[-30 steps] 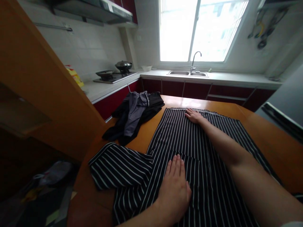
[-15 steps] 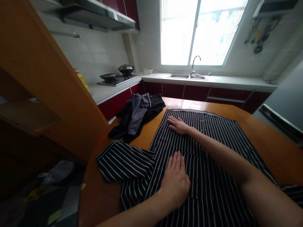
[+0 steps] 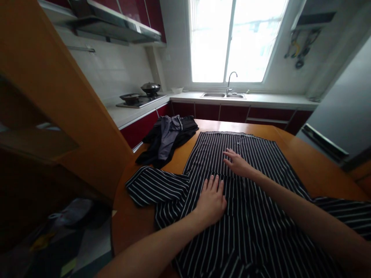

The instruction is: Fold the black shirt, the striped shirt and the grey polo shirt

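A black shirt with white stripes [image 3: 208,154] lies spread over the wooden table, its hem toward the window. One short sleeve [image 3: 156,185] sticks out to the left; the other [image 3: 344,212] shows at the right edge. My left hand [image 3: 211,200] rests flat on the shirt's left half, fingers stretched forward. Farther up, near the row of buttons, is my right hand [image 3: 237,164], open with fingers spread; whether it touches the cloth I cannot tell. The collar end is partly cut off at the bottom.
A heap of dark and grey clothes [image 3: 169,137] sits at the table's [image 3: 286,154] far left. Beyond stand a counter with a sink [image 3: 223,95], a stove with a wok [image 3: 150,88] and a pan [image 3: 130,98]. A fridge [image 3: 339,104] is at the right.
My right hand has slid left across the shirt near its hem, then back right and nearer to me. My left hand stays on the shirt. The view has shifted, showing more of the shirt's near end.
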Tool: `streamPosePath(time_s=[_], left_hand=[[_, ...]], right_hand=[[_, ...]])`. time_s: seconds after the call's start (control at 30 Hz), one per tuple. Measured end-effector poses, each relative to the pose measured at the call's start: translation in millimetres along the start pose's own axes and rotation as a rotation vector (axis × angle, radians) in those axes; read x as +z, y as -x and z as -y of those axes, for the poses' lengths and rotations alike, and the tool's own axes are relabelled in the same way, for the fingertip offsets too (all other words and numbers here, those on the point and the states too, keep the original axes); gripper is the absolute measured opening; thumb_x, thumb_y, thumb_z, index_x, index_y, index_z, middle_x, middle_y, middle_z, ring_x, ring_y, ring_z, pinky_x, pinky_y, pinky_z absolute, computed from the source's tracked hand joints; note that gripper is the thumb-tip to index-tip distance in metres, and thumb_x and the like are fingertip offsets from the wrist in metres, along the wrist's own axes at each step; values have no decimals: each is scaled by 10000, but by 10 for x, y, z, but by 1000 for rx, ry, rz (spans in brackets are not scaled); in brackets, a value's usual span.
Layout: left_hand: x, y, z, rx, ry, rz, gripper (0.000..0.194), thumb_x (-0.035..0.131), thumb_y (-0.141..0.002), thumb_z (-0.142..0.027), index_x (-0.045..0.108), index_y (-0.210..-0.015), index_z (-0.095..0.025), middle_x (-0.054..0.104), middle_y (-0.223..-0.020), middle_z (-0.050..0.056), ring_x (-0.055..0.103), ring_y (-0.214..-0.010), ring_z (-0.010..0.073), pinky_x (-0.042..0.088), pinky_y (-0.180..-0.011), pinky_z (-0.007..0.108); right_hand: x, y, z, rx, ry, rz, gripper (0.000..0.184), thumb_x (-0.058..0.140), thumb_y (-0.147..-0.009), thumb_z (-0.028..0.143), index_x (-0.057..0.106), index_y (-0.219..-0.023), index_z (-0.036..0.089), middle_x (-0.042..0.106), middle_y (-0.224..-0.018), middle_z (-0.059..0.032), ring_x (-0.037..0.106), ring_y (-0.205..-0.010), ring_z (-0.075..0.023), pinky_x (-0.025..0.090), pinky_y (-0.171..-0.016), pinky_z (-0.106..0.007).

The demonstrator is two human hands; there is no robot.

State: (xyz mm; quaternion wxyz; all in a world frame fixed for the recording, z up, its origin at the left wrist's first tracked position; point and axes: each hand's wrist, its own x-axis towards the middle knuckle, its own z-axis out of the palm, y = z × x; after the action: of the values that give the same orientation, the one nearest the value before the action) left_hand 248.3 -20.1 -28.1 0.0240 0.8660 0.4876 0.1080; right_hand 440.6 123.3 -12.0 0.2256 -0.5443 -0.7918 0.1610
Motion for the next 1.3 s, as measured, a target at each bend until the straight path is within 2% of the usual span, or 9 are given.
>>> streamPosePath(time_s=[0.07,0.17,0.33,0.47,0.6,0.73,0.87,1.03,1.3], left_hand=[[-24,-2,-7,68,2,-19,545,304,-1038,-391,415,-1507,-136,304,-1618,139,203,-1517,305,150,-1234,542],[-33,1,-14,139,17,-6,545,303,-1046,-459,390,-1523,-210,307,-1622,102,207,-1516,304,127,-1223,585],[-37,-17,8,138,39,88,556,336,-1038,-498,374,-1532,-245,260,-1642,87,187,-1519,321,169,-1204,593],[-47,-43,34,131,64,98,554,350,-1036,-490,383,-1528,-237,272,-1639,81,191,-1521,299,159,-1217,554],[-27,-50,55,137,57,111,567,362,-1031,-500,364,-1538,-249,258,-1645,73,166,-1527,301,150,-1216,558],[-20,-59,76,140,43,133,568,361,-1033,-498,346,-1548,-259,243,-1650,65,170,-1526,301,152,-1216,561],[-36,-72,89,145,37,152,561,359,-1037,-482,337,-1552,-261,237,-1651,60,155,-1530,294,154,-1216,561],[-50,-86,85,130,29,156,555,375,-1035,-473,353,-1545,-256,237,-1650,65,163,-1528,295,167,-1211,562],[-71,-79,79,131,45,160,550,372,-1033,-467,365,-1541,-256,246,-1647,63,164,-1529,286,165,-1217,545]], right_hand=[[33,280,53,32,13,68,518,476,-973,354,503,-1451,156,323,-1602,-179,227,-1508,-291,217,-1198,-547],[68,626,124,37,47,95,520,429,-973,280,469,-1477,161,305,-1612,-167,196,-1517,-290,194,-1195,-584],[-77,1040,183,-1,108,95,669,370,-850,65,425,-1510,158,257,-1634,-138,143,-1529,-286,171,-1189,-624],[-161,1342,202,11,68,17,670,330,-878,100,389,-1537,203,266,-1635,-106,152,-1529,-270,171,-1195,-614],[-36,1599,186,48,62,14,607,342,-922,178,409,-1525,201,266,-1636,-106,148,-1530,-258,178,-1201,-590],[74,1674,158,99,111,100,589,413,-972,370,404,-1527,174,239,-1636,-148,128,-1529,-297,139,-1202,-595],[61,1652,200,119,113,93,646,330,-1010,512,321,-1566,183,186,-1648,-149,87,-1534,-296,109,-1200,-600],[46,1679,275,85,153,110,673,308,-1011,554,321,-1567,175,163,-1648,-158,74,-1534,-304,73,-1196,-618],[43,1684,246,66,186,110,678,307,-1008,576,323,-1567,193,181,-1647,-153,100,-1532,-301,97,-1199,-606]])
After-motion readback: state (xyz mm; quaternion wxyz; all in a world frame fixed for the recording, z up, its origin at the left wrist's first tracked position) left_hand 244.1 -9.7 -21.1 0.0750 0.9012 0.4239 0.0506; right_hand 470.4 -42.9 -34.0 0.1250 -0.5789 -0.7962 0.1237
